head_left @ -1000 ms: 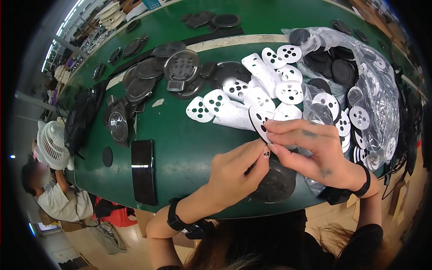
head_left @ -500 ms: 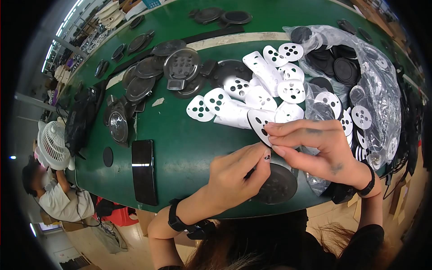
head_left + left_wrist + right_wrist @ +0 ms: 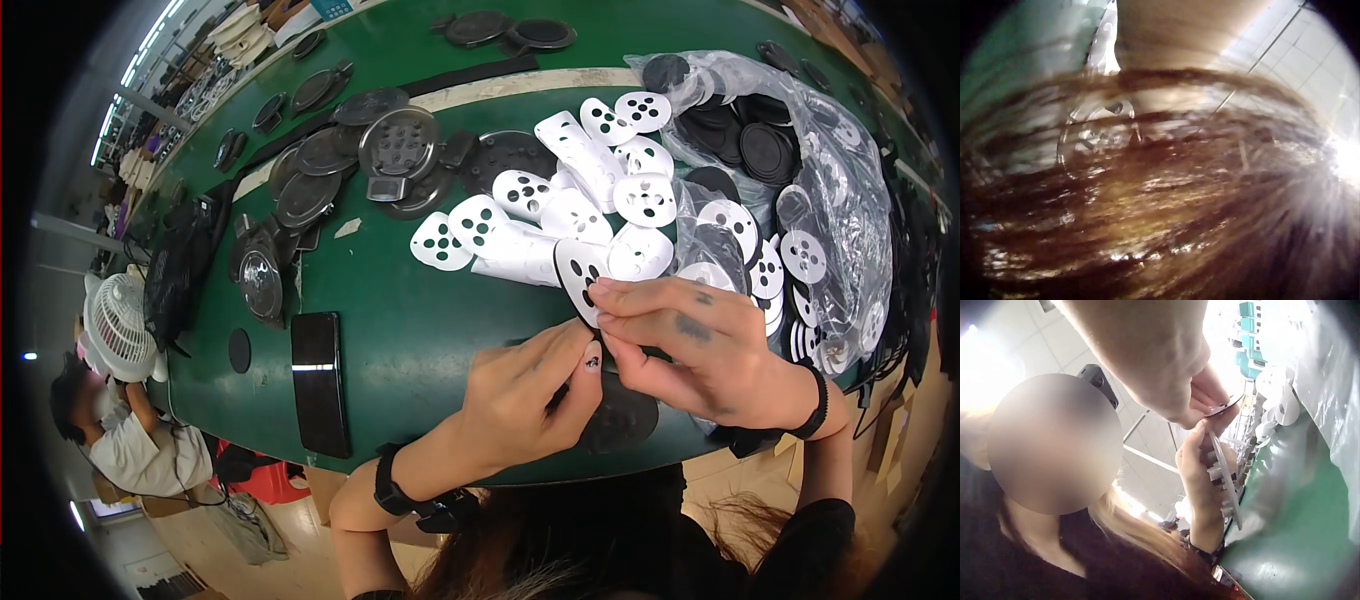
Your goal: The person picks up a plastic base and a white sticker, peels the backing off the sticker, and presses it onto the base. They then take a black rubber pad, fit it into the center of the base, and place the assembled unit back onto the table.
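Observation:
In the head view my right hand (image 3: 700,345) pinches a thin round pad (image 3: 578,275) with a white, holed face and a black edge. It tilts above the table, thumb and fingertips at its right side. My left hand (image 3: 530,385) has thumb and finger together at the pad's lower edge. A dark round plastic disc (image 3: 620,415) shows below the hands. In the right wrist view this disc (image 3: 1229,481) stands edge-on against the left hand's fingers, knobs on one side, clear of the table; the grip is partly hidden. Hair (image 3: 1147,187) covers most of the left wrist view.
White holed pieces (image 3: 570,215) lie in a pile beyond the hands. A clear plastic bag (image 3: 850,200) with black and white discs is at right. Dark plastic discs (image 3: 400,145) are stacked behind. A phone (image 3: 318,385) lies left near a small black disc (image 3: 239,350).
Both hands stay together at the pad's lower edge. The right hand's fingers have shifted and bunched closer over the pad, whose white face turns a little more towards the head view.

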`<state>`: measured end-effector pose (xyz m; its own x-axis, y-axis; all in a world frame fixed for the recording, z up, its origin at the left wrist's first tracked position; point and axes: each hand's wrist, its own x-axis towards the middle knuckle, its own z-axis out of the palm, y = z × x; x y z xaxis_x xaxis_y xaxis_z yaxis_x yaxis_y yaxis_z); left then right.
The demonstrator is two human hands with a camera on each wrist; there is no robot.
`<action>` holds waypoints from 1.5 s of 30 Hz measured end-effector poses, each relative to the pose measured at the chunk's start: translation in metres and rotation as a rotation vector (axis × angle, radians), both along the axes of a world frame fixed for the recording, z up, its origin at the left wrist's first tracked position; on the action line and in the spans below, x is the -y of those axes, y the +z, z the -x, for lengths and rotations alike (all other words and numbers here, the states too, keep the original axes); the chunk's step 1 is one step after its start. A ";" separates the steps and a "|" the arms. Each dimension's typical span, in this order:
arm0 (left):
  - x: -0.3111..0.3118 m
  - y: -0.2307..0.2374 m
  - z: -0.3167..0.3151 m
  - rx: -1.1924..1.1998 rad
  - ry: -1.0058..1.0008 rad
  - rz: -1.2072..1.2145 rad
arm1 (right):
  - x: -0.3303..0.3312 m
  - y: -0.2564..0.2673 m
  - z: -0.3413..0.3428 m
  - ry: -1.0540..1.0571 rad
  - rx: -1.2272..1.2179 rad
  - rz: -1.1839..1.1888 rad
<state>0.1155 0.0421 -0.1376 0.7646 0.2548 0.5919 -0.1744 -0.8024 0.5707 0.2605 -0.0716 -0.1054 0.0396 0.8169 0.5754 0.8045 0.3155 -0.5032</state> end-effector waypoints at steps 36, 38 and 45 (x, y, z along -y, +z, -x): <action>-0.018 0.016 -0.001 -0.395 -0.416 1.867 | -0.018 -0.002 -0.052 0.036 0.139 -0.146; -0.013 0.031 -0.005 -0.426 -0.326 1.985 | -0.019 -0.002 -0.045 0.006 0.097 -0.105; -0.018 0.001 -0.002 -0.547 -0.599 1.908 | -0.019 -0.003 -0.039 0.087 0.037 0.075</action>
